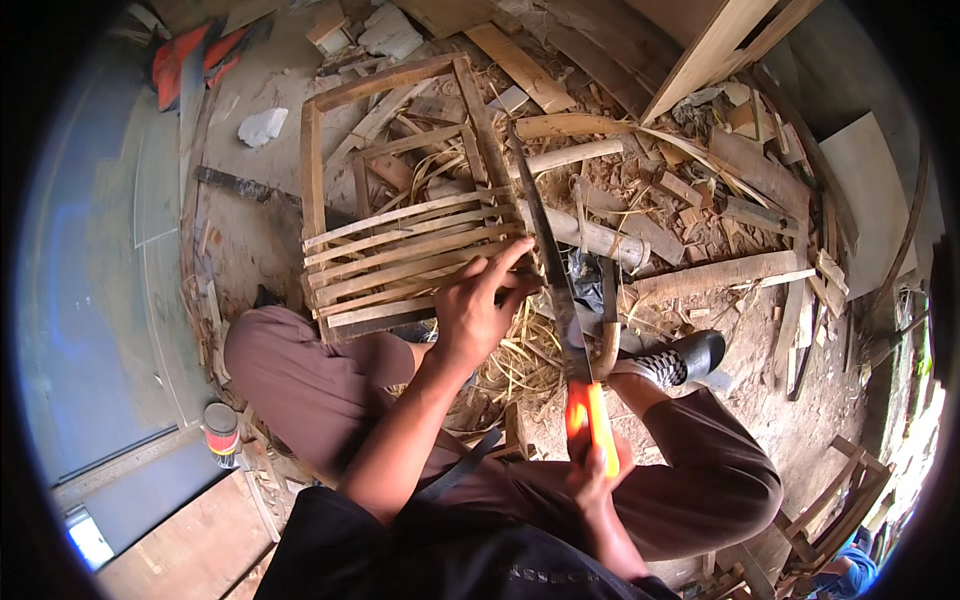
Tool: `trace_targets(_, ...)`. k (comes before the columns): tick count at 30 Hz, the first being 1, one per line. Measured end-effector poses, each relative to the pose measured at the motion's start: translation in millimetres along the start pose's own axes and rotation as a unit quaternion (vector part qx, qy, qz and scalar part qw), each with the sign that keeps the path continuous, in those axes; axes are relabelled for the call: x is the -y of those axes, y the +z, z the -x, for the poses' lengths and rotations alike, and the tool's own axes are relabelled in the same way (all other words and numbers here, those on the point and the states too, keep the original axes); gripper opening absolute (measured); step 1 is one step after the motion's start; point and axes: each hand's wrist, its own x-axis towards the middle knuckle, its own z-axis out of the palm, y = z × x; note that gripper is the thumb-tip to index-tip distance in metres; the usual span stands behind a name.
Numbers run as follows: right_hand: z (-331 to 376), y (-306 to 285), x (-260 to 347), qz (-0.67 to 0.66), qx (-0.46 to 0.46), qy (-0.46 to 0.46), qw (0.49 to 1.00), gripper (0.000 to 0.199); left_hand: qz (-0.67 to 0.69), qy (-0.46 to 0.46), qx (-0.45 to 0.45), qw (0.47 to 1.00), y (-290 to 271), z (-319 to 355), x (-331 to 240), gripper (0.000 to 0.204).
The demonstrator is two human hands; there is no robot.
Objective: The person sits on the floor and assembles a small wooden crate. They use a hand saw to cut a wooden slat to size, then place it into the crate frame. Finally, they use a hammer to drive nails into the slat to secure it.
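A handsaw (557,275) with a long dark blade and an orange-yellow handle is in my right hand (597,470), whose fingers are wrapped round the handle. Its blade points away from me, just right of a wooden frame (313,170). Thin pale slats (405,240) run across the near part of this frame, their right ends close to the blade. My left hand (478,305) grips the frame's near right side by the slat ends, its index finger stretched toward the blade. Whether the saw teeth touch the wood I cannot tell.
Wood offcuts (690,190) and curly shavings (520,360) litter the floor. A curved-handled tool (607,345) stands beside the saw. To the left lie a glass-like panel (100,270) and a jar (221,430). A board (735,60) leans at the far right.
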Motion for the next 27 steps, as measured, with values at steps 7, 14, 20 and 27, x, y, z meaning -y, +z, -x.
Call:
trace_targets(7, 86, -39, 38, 0.062, -0.024, -0.013, 0.998, 0.067, -0.029, 0.011, -0.009, 0.999, -5, 2, 3, 0.071)
trace_targets(14, -8, 8, 6, -0.033, 0.040, 0.048, 0.997, 0.056, -0.014, 0.024, -0.001, 1.000, -4, -2, -1, 0.072)
trace_targets(20, 94, -48, 33, 0.032, 0.002, 0.007, 0.999, 0.065, -0.037, 0.027, -0.009, 0.999, -5, 0, 4, 0.071)
trace_targets(27, 0, 6, -6, 0.005, 0.016, -0.027, 0.999, 0.053, -0.011, 0.022, 0.010, 1.000, -3, -3, -1, 0.070)
